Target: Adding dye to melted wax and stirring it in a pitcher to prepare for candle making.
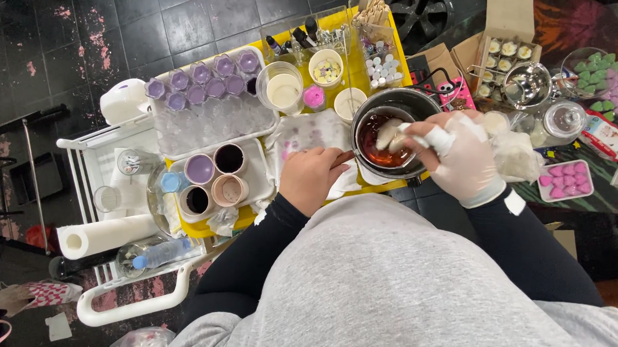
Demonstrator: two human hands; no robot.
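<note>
Seen from the head camera, the round metal pot (391, 132) with its dark reddish liquid stands at the near right corner of the yellow cart top (361, 75), straight ahead of the person and a little to their right. The right hand (460, 161), in a thin white glove, reaches in over the pot's right rim; its fingers are pinched around a crumpled white wipe (388, 134) pressed down inside the pot, so this hand is the one actually in the vessel. The left hand (311, 177), bare, lies just left of the pot with fingers loosely curled on a sheet of white paper towel (311, 134); its fingertips touch or nearly touch the pot's left wall, and it appears to grip nothing, though I cannot tell whether it presses the pot steady. So the pot sits between the two hands, the right above and inside it, the left beside it at table level. Being round, the pot has no long axis; the wipe runs roughly left to right from the gloved fingers. Farther left on the cart stand a tray of small cups (212, 178) and a clear mould tray with purple fillings (204, 81), both well apart from the hands. A paper towel roll (105, 234) lies at the cart's near left edge.
</note>
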